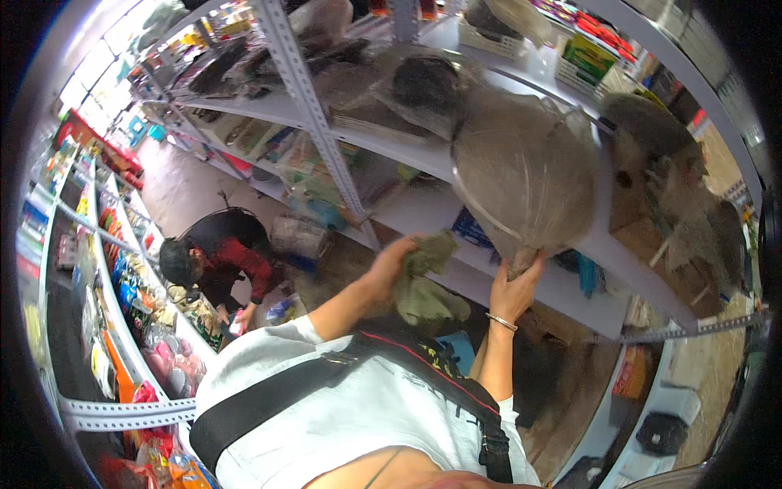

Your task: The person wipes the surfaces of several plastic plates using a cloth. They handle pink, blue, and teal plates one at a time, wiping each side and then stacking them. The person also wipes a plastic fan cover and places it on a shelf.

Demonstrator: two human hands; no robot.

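Below the metal shelves, my left hand (391, 263) grips a crumpled grey-green cloth (431, 299) that hangs from the fingers. My right hand (516, 290), with a bracelet at the wrist, holds a large round greyish thing in clear plastic (528, 171) by its narrow lower end. Its wide part is raised in front of a white shelf (421, 217); what is inside the plastic cannot be told. Another plastic-wrapped thing with a dark round part (426, 79) lies on the upper shelf, behind it and to its left.
A perforated metal post (317, 122) stands ahead on the left. Another person (229, 257) bends down in the aisle at left, beside shelves packed with goods (153, 305). White baskets (489, 36) stand on the top shelf. More wrapped things (678, 159) are at right.
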